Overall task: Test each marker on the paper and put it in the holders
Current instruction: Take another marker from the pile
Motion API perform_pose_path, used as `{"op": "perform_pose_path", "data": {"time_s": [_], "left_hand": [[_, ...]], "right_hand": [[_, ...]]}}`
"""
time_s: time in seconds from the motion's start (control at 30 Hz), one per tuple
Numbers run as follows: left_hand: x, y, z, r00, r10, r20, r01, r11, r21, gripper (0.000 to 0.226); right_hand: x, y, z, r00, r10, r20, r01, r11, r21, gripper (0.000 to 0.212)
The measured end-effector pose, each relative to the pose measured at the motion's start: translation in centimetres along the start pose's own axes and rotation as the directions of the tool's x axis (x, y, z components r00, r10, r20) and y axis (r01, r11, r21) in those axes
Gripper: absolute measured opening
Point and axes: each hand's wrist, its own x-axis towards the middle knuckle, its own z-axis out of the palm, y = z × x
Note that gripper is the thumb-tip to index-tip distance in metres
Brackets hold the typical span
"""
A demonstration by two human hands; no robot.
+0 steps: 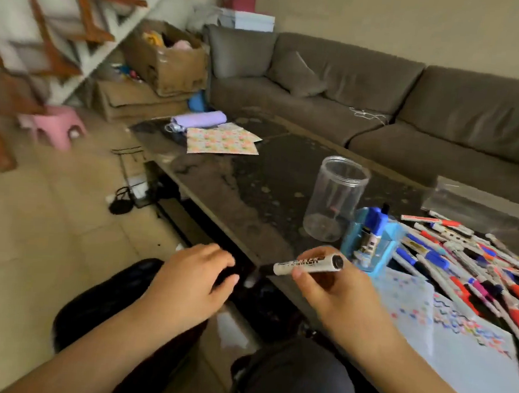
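1. I hold a marker [307, 264] in my right hand [334, 289], thumb and fingers curled round its white barrel. It lies nearly level, above the near edge of the table [246, 189], its dark butt end pointing right and its black cap end pointing left.
2. The barrel carries bold black lettering, blurred beyond reading.
3. My left hand [194, 280] is just left of the cap end, fingers loosely bent toward it; motion blur keeps me from telling whether they grip the cap or only sit beside it.
4. Just right of my right hand stands a blue holder [371, 244] with a blue-capped marker upright in it.
5. Behind that stands a clear plastic jar [333, 198], open at the top.
6. Further right a heap of markers [474, 263] sprawls across the table, caps red, blue and black.
7. The paper [445, 335] lies below the heap, at the table's near right, covered in coloured squiggles; some markers overlap its upper edge.
8. A clear box [473, 202] sits behind the heap.
9. At the table's far end lie floral sheets [222, 141] and a lilac roll [200, 120].
10. A grey sofa [382, 91] runs behind the table.
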Motion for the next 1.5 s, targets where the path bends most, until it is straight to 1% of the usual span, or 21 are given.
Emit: {"op": "perform_pose_path", "data": {"time_s": [0.07, 0.13, 0.2, 0.27, 0.3, 0.37, 0.43, 0.47, 0.5, 0.53, 0.6, 0.67, 0.73, 0.8, 0.93, 1.03, 1.13, 1.23, 1.3, 1.37, 1.5], "left_hand": [[-2.9, -3.6, -0.7, 0.997, -0.083, 0.011, 0.081, 0.992, 0.098, 0.034], [-5.5, -6.3, -1.1, 0.981, -0.194, -0.011, 0.193, 0.967, 0.168, 0.033], [-7.8, -8.3, -1.7, 0.953, -0.303, -0.018, 0.301, 0.938, 0.173, 0.032], [-9.1, -9.6, -2.0, 0.938, -0.346, -0.029, 0.345, 0.921, 0.181, 0.029], [-9.8, -10.3, -2.2, 0.928, -0.372, -0.031, 0.371, 0.911, 0.183, 0.027], [-10.8, -11.6, -2.3, 0.915, -0.403, -0.012, 0.398, 0.896, 0.195, 0.024], [-11.3, -12.4, -2.2, 0.908, -0.42, 0.005, 0.408, 0.885, 0.226, 0.02], [-11.5, -12.8, -2.1, 0.905, -0.425, 0.003, 0.413, 0.88, 0.235, 0.018], [-11.5, -13.0, -1.9, 0.903, -0.429, 0.008, 0.414, 0.878, 0.241, 0.018], [-11.4, -13.0, -1.8, 0.902, -0.432, 0.008, 0.418, 0.877, 0.238, 0.018], [-10.7, -12.7, -1.3, 0.906, -0.423, -0.002, 0.413, 0.884, 0.219, 0.019], [-9.3, -11.8, -0.6, 0.923, -0.386, -0.005, 0.38, 0.906, 0.186, 0.018], [-7.1, -10.2, 0.0, 0.942, -0.336, 0.004, 0.332, 0.932, 0.145, 0.016], [-4.6, -8.3, 0.8, 0.964, -0.265, 0.032, 0.26, 0.959, 0.112, 0.016], [1.0, -2.3, 2.5, 0.993, -0.059, 0.099, 0.056, 0.998, 0.024, 0.019], [4.6, 3.0, 4.4, 0.992, 0.088, 0.094, -0.084, 0.995, -0.049, 0.022], [7.4, 8.1, 7.0, 0.955, 0.278, 0.103, -0.269, 0.959, -0.094, 0.027], [9.5, 12.5, 9.9, 0.908, 0.398, 0.13, -0.382, 0.915, -0.129, 0.026], [10.5, 15.4, 11.6, 0.88, 0.441, 0.178, -0.421, 0.896, -0.143, 0.023], [11.3, 17.8, 13.1, 0.864, 0.449, 0.227, -0.424, 0.893, -0.15, 0.02], [12.7, 21.0, 15.9, 0.844, 0.491, 0.213, -0.451, 0.867, -0.212, 0.025]], "right_hand": [[1.4, -0.7, 4.1, 0.993, -0.043, 0.112, 0.046, 0.999, -0.019, 0.006], [2.2, -1.3, 8.2, 0.968, -0.085, 0.238, 0.095, 0.995, -0.031, 0.006], [2.7, -2.1, 12.3, 0.929, -0.089, 0.359, 0.1, 0.995, -0.012, 0.007], [3.1, -2.1, 15.4, 0.89, -0.066, 0.451, 0.079, 0.997, -0.01, 0.01], [3.3, -2.1, 17.1, 0.86, -0.045, 0.509, 0.064, 0.998, -0.019, 0.012], [3.6, -1.4, 19.9, 0.779, 0.067, 0.623, -0.021, 0.997, -0.081, 0.009], [3.9, -0.2, 21.8, 0.697, 0.173, 0.696, -0.04, 0.978, -0.204, 0.037], [3.9, 0.2, 22.2, 0.69, 0.201, 0.695, -0.041, 0.97, -0.24, 0.042], [3.9, 0.4, 22.1, 0.713, 0.187, 0.675, -0.036, 0.972, -0.231, 0.037], [3.9, 0.5, 21.7, 0.751, 0.152, 0.642, -0.04, 0.982, -0.185, 0.026], [3.8, 0.5, 19.9, 0.846, 0.04, 0.532, 0.007, 0.996, -0.087, 0.005], [3.7, 0.1, 17.0, 0.897, -0.066, 0.436, 0.109, 0.991, -0.073, 0.004], [3.6, 0.0, 13.4, 0.922, -0.132, 0.363, 0.175, 0.981, -0.087, 0.004], [3.3, 1.0, 9.7, 0.955, -0.128, 0.268, 0.161, 0.981, -0.105, 0.008], [1.9, 5.1, 2.4, 0.999, -0.003, 0.035, 0.01, 0.979, -0.206, 0.013], [0.1, 8.6, -2.3, 0.984, 0.132, -0.121, -0.159, 0.957, -0.242, 0.014], [-2.1, 12.3, -6.7, 0.948, 0.233, -0.218, -0.286, 0.923, -0.256, 0.014], [-3.8, 15.2, -10.1, 0.909, 0.3, -0.288, -0.379, 0.883, -0.275, 0.012], [-4.6, 17.0, -11.9, 0.875, 0.349, -0.336, -0.444, 0.856, -0.267, 0.01], [-5.0, 18.7, -13.1, 0.845, 0.381, -0.376, -0.491, 0.831, -0.261, 0.013], [-5.0, 22.0, -15.2, 0.776, 0.426, -0.465, -0.584, 0.764, -0.274, 0.022]]}}
